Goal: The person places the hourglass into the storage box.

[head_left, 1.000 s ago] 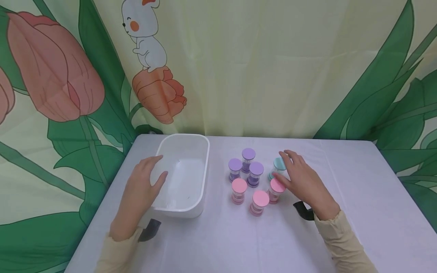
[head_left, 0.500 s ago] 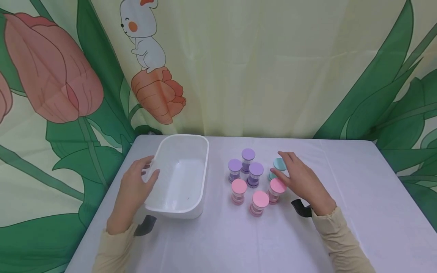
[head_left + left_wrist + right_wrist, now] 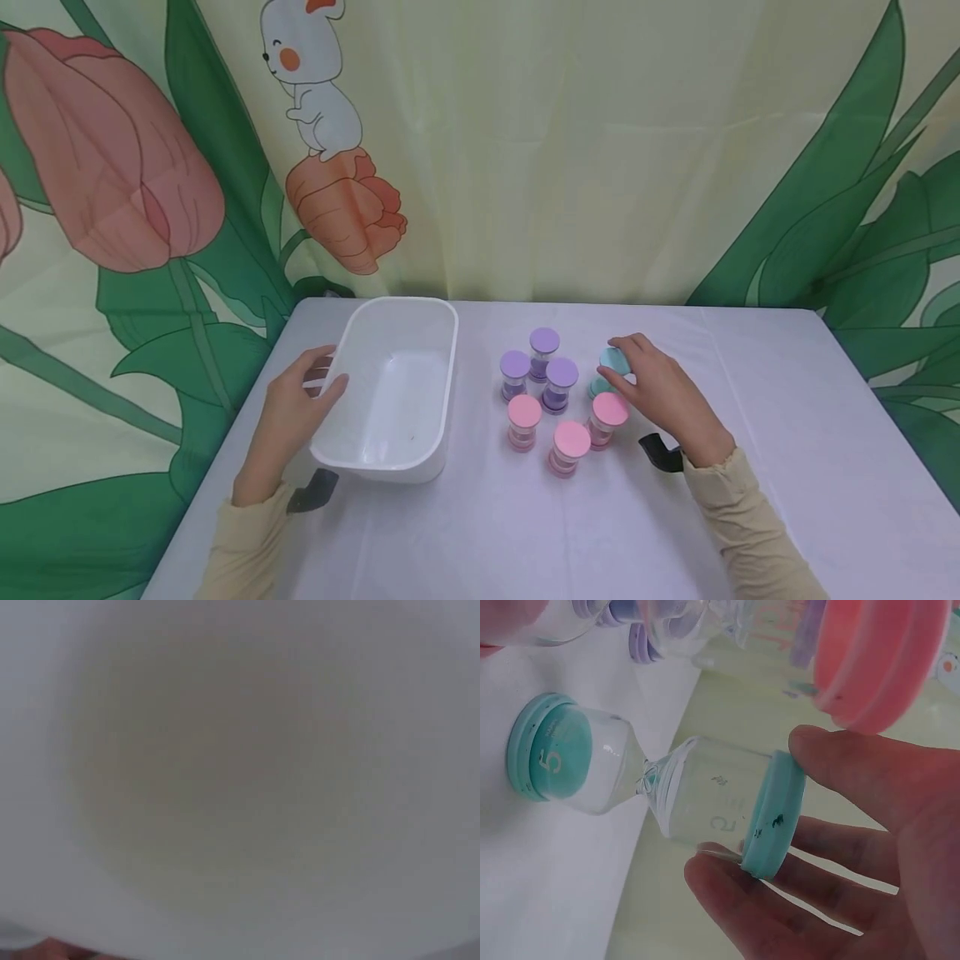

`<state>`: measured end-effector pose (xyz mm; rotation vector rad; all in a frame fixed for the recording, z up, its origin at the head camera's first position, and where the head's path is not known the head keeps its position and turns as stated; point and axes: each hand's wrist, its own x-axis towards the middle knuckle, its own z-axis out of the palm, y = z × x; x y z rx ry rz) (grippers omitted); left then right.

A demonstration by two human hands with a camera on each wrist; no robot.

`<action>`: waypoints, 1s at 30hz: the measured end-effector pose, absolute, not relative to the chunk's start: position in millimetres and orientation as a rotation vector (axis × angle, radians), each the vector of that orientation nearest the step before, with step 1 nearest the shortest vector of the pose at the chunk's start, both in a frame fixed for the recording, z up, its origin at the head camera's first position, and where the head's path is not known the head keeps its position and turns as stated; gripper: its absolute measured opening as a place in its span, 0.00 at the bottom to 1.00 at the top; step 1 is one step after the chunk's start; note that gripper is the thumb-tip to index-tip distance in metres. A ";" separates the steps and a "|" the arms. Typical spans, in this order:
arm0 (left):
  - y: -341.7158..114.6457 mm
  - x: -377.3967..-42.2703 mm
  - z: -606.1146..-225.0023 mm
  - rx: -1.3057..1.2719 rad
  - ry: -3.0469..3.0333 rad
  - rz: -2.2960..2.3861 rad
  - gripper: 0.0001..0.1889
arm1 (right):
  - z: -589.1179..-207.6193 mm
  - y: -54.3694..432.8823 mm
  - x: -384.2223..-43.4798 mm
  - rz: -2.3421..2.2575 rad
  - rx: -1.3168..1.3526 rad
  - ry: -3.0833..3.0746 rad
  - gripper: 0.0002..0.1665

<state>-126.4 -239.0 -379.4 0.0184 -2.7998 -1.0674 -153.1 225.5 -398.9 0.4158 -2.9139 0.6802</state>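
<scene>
A white plastic bin (image 3: 437,462) stands on the left of the table. My left hand (image 3: 287,408) holds its left side, thumb over the rim and fingers along the outer wall; the bin's blurred wall fills the left wrist view. On the right, my right hand (image 3: 669,396) pinches the upper cap of a teal sand timer (image 3: 705,791) between thumb and fingers. That timer is upright on the cloth and marked 5, with teal sand in its lower bulb. Right in front of it is a pink sand timer (image 3: 609,410).
Two more pink sand timers, a left one (image 3: 523,412) and a front one (image 3: 572,440), stand near three purple sand timers (image 3: 561,373) between bin and right hand. A white cloth covers the table (image 3: 480,542); a printed curtain (image 3: 570,167) hangs behind.
My left hand has moved left from over the bin to its left rim. The right thumb and fingers have closed in on the teal timer's cap. The timers stay in place.
</scene>
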 end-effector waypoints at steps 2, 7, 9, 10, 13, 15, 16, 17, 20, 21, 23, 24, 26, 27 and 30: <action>-240.7 -127.5 -380.7 0.019 -2.789 -1.083 0.26 | -398.9 226.0 -153.6 0.677 0.417 -2.910 0.29; -240.9 -129.6 -383.0 0.055 -2.760 -1.132 0.25 | -397.9 226.9 -154.2 0.689 0.427 -2.892 0.26; -239.9 -130.2 -384.7 0.083 -2.743 -1.155 0.24 | -397.5 227.3 -154.5 0.692 0.431 -2.883 0.26; -239.5 -130.6 -385.9 0.097 -2.732 -1.169 0.24 | -397.4 227.3 -154.7 0.695 0.431 -2.879 0.25; -237.8 -130.4 -388.4 0.134 -2.703 -1.195 0.24 | -397.1 226.9 -155.4 0.697 0.428 -2.870 0.25; -237.0 -130.4 -389.8 0.153 -2.688 -1.207 0.24 | -397.5 226.5 -156.1 0.696 0.426 -2.861 0.25; -236.6 -130.3 -390.0 0.159 -2.683 -1.210 0.24 | -397.7 226.3 -156.4 0.695 0.426 -2.855 0.24; -236.0 -130.1 -390.1 0.165 -2.679 -1.212 0.24 | -397.9 226.2 -156.7 0.694 0.427 -2.848 0.24; -234.4 -130.1 -390.0 0.177 -2.674 -1.214 0.24 | -398.0 226.3 -157.6 0.694 0.429 -2.832 0.23; -233.8 -129.9 -389.8 0.180 -2.675 -1.213 0.24 | -397.6 226.4 -157.9 0.695 0.430 -2.827 0.23; -233.2 -129.4 -389.6 0.186 -2.678 -1.208 0.24 | -396.2 226.5 -158.4 0.702 0.434 -2.813 0.23; -233.0 -129.1 -389.6 0.188 -2.678 -1.206 0.24 | -395.1 226.5 -158.7 0.705 0.438 -2.803 0.22; -232.9 -128.6 -389.8 0.194 -2.677 -1.205 0.24 | -392.4 226.7 -159.5 0.710 0.453 -2.777 0.22; -232.9 -128.5 -390.2 0.196 -2.677 -1.203 0.24 | -390.8 226.7 -159.9 0.710 0.462 -2.766 0.22; -232.4 -128.5 -391.5 0.199 -2.675 -1.205 0.24 | -384.9 226.9 -160.7 0.704 0.474 -2.744 0.21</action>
